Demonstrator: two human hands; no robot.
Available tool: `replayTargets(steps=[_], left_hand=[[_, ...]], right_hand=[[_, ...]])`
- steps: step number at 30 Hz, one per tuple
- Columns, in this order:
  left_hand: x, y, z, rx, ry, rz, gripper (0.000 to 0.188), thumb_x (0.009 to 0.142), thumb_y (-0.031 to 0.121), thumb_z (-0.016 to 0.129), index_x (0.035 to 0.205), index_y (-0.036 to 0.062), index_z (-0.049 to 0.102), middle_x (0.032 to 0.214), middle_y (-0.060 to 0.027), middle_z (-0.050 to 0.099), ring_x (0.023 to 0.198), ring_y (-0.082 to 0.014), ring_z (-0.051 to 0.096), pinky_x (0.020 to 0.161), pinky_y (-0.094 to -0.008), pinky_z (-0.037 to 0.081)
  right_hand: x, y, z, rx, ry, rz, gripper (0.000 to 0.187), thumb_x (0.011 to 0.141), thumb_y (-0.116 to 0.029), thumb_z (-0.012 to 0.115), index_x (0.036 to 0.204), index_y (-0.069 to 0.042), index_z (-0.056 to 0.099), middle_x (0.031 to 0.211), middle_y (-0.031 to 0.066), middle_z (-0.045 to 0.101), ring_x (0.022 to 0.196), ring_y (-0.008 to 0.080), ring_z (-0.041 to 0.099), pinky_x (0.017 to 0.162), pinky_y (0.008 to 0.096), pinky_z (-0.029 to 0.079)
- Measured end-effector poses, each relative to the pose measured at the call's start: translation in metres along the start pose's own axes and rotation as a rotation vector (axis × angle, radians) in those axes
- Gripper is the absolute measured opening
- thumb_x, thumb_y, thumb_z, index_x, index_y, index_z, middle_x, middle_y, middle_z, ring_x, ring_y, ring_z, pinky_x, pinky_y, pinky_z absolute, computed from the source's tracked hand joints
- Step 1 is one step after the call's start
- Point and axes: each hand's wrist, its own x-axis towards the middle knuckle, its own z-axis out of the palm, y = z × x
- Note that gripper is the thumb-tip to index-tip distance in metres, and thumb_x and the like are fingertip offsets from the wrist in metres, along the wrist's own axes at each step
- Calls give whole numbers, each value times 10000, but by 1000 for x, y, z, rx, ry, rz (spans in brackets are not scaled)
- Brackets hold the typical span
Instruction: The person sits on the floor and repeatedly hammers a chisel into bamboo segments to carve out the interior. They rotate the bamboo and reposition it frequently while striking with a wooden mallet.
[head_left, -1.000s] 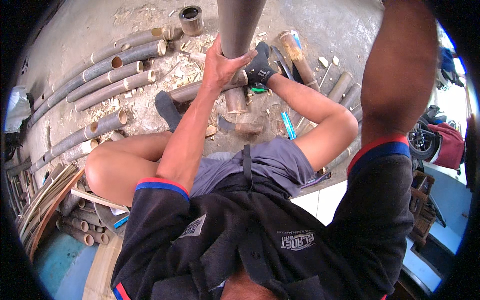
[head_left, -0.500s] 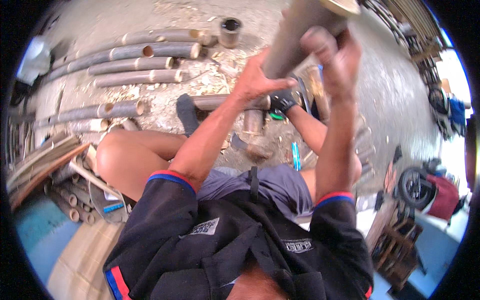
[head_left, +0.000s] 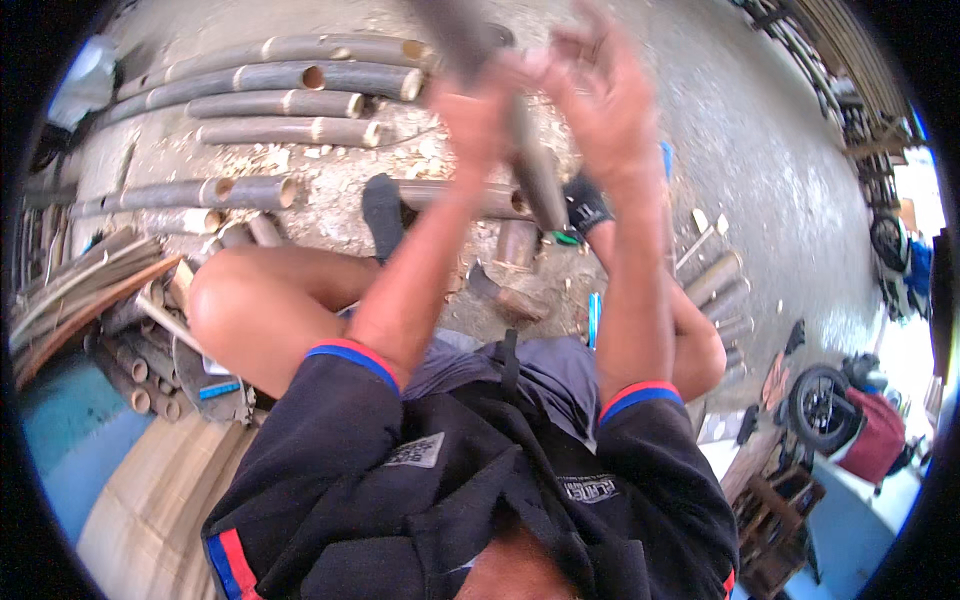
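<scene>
My left hand (head_left: 472,125), blurred by motion, is closed round a brown bamboo tube (head_left: 538,185). The tube slants from the top edge of the view down toward my right foot, its upper part smeared. Just right of it is my raised right hand (head_left: 605,105), fingers apart and apparently off the tube; they too are blurred. Below, a bamboo length (head_left: 465,198) lies crosswise between my socked feet, with a short bamboo piece (head_left: 517,243) under it. Nearer me on the ground rests a tool with a dark blade and wooden handle (head_left: 520,303).
Several bamboo poles (head_left: 290,105) lie at far left, some with round holes, amid pale wood chips (head_left: 270,160). Split strips (head_left: 85,290) are stacked at left. More tubes (head_left: 715,278) lie beyond my right knee. A motorbike wheel (head_left: 822,408) and wooden rack (head_left: 770,530) stand at right.
The bamboo tube has swung from upper right to a leftward-leaning slant, its lower end now near my right foot. My right hand appears to have come off it; my left hand still grips it.
</scene>
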Motion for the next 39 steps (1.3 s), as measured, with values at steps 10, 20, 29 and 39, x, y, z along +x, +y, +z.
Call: replayTargets(steps=[10,20,29,39], left_hand=[[129,-67,-230,20,1036,-388,768,887,266,719,1440,-59,297,1438,-223,507,1213,-331,596,984,-493,554],[121,-109,-253,1073,1147,-140,578,852,253,737,1311,-45,553,1360,-238,586,1266,-365,549,1098,-466,420],[-3,-148,-101,1154,-1219,-204,864,724,462,837,1398,14,533,1311,-251,631,1241,-392,596,1053,-451,469],[-30,-173,-91,1359,-1039,-67,768,632,553,851,1207,82,658,1039,-214,728,991,-388,694,890,-476,521]], right_hand=[[-331,159,37,-866,-998,690,568,894,-433,705,1262,-25,558,1224,280,634,1064,454,668,924,505,558],[-283,117,34,-534,-942,1061,506,851,-298,685,1245,-12,547,1058,265,687,1021,440,687,942,506,548],[-254,122,74,747,445,1300,259,886,-158,651,1110,-122,527,728,39,576,506,161,559,448,326,487],[-256,136,110,781,578,1309,213,878,-145,643,1074,-141,559,707,51,545,528,187,559,462,364,473]])
